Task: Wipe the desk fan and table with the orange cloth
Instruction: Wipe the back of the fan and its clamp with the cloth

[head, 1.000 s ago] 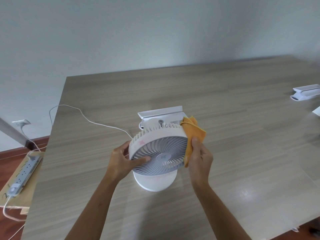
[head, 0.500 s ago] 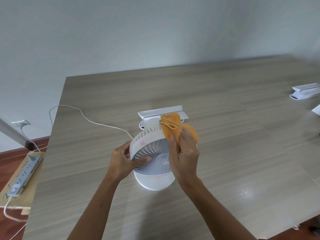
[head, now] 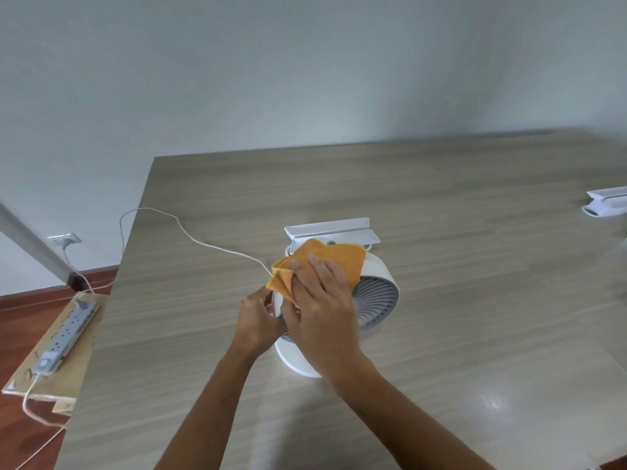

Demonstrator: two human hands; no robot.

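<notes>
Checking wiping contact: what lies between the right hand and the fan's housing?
In the head view, the orange cloth lies between the right hand and the top of the desk fan; its fingers press it flat there.

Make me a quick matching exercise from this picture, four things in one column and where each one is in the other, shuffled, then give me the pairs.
Things:
1. orange cloth
2. left hand
3. power strip
4. white clamp bracket

Places:
A. on cardboard on the floor
B. far right of the table
C. under the right hand, on top of the desk fan
D. holding the fan's left rim

Pairs: 1-C, 2-D, 3-A, 4-B
</notes>
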